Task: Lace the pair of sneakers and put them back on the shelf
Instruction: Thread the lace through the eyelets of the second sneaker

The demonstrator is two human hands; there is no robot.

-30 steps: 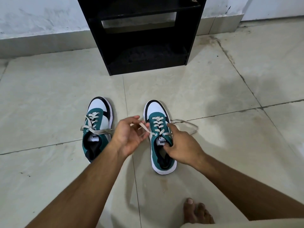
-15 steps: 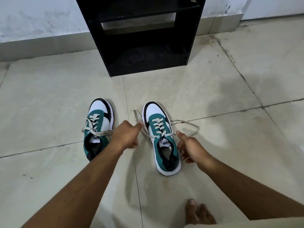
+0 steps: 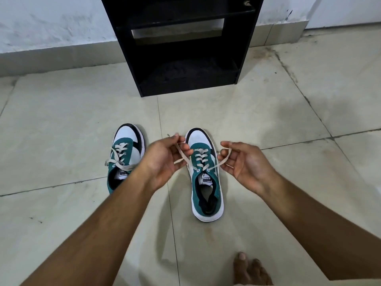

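While the black shelf (image 3: 181, 38) holds no shoes, my left hand (image 3: 165, 159) and right hand (image 3: 245, 162) each pinch a lace end (image 3: 221, 161) of the right sneaker (image 3: 204, 176) on the floor (image 3: 268, 112).

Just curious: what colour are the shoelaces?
Off-white laces, clearest in the head view.

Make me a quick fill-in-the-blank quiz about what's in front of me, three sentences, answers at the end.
1. Each hand, left hand and right hand, holds one end of a ____.
2. The lace belongs to the sneaker on the ____.
3. Both sneakers stand on the ____, not in the black shelf.

Answers: lace; right; floor
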